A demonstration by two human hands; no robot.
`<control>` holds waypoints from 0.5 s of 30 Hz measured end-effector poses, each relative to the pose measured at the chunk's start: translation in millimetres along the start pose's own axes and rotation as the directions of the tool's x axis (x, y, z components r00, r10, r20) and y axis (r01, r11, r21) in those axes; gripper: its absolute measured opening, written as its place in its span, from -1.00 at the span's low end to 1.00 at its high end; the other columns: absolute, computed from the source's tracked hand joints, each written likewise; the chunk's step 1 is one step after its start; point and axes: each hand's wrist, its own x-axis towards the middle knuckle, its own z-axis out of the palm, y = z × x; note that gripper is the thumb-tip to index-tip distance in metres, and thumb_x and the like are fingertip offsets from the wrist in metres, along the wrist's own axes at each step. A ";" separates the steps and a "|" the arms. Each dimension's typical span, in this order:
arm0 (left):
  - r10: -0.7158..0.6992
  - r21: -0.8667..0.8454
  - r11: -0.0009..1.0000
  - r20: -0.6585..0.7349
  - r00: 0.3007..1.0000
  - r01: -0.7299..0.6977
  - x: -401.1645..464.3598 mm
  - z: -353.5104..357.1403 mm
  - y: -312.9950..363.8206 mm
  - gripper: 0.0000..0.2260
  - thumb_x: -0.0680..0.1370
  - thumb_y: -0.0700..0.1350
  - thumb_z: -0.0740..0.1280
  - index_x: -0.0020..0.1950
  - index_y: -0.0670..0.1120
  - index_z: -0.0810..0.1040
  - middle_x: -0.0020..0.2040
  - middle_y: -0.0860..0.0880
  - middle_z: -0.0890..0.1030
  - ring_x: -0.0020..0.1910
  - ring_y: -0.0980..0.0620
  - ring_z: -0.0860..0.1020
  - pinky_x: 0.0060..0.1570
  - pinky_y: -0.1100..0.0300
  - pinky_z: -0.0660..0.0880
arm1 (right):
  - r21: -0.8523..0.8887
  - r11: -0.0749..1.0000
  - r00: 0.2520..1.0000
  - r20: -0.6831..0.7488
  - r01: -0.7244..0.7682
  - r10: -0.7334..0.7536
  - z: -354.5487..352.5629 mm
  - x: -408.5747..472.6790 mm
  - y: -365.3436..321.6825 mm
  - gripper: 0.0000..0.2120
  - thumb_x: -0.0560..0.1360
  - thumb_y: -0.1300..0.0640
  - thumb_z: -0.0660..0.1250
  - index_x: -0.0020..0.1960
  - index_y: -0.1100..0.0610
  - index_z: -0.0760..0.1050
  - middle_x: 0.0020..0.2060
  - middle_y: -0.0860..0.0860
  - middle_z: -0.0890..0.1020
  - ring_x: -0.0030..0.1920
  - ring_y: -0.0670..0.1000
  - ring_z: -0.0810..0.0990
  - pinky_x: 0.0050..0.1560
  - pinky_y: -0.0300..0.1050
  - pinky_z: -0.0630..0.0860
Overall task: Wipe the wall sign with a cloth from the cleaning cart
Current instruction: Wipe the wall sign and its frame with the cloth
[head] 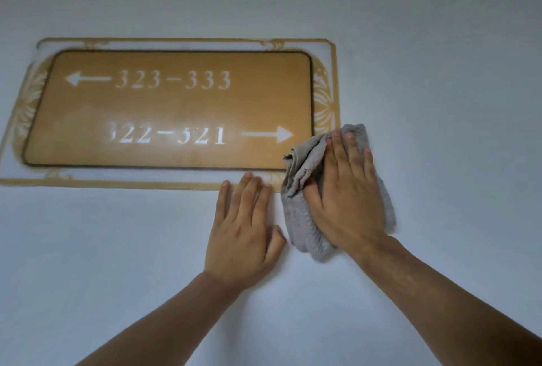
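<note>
A tan wall sign (176, 107) with white room numbers and arrows hangs on the white wall, framed by a pale ornate border. My right hand (347, 189) lies flat, fingers straight, pressing a crumpled grey cloth (302, 213) against the sign's lower right corner and the wall beside it. The cloth hides that corner of the border. My left hand (245, 224) rests flat on the wall just below the sign, fingertips touching the lower border.
Plain white wall (440, 43) surrounds the sign on all sides. The cleaning cart is out of view.
</note>
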 end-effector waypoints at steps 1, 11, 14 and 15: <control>-0.002 -0.001 1.000 -0.021 1.000 0.002 -1.0 0.4 0.0 -0.45 0.50 0.00 0.24 0.42 -0.27 0.42 0.43 -0.24 0.43 0.53 -0.20 0.26 0.49 -0.27 0.14 | -0.006 1.000 1.000 -0.002 0.004 -0.004 -0.2 -2.3 0.3 -0.26 0.59 -0.19 -0.11 0.61 0.26 0.03 0.61 0.15 0.09 0.62 0.07 -0.09 0.59 0.13 -0.09; -0.016 -0.013 1.000 -0.061 0.998 0.015 -2.3 1.4 3.1 -0.46 0.44 -0.07 0.28 0.38 -0.26 0.46 0.39 -0.23 0.47 0.51 -0.21 0.30 0.47 -0.25 0.18 | -0.130 0.991 0.999 -0.039 0.016 -0.022 13.3 -3.4 -2.2 -0.21 0.57 -0.20 -0.04 0.57 0.36 0.07 0.58 0.28 0.12 0.61 0.18 -0.01 0.57 0.22 -0.02; -0.015 -0.024 1.000 -0.069 0.997 0.014 -2.3 2.4 1.1 -0.46 0.44 -0.06 0.27 0.38 -0.26 0.46 0.39 -0.24 0.47 0.51 -0.20 0.29 0.48 -0.24 0.18 | -0.137 0.990 0.999 -0.049 0.011 -0.018 12.4 23.4 -0.1 -0.20 0.56 -0.21 -0.08 0.58 0.36 0.04 0.59 0.27 0.09 0.61 0.18 -0.03 0.59 0.19 -0.07; -0.013 -0.030 0.999 -0.071 0.997 0.011 -1.5 2.2 2.9 -0.46 0.44 -0.06 0.27 0.38 -0.26 0.46 0.39 -0.24 0.47 0.51 -0.20 0.29 0.48 -0.24 0.18 | -0.137 0.991 0.998 -0.054 0.001 -0.008 11.2 32.3 2.2 -0.20 0.56 -0.21 -0.10 0.58 0.35 0.02 0.59 0.27 0.08 0.62 0.18 -0.04 0.59 0.18 -0.09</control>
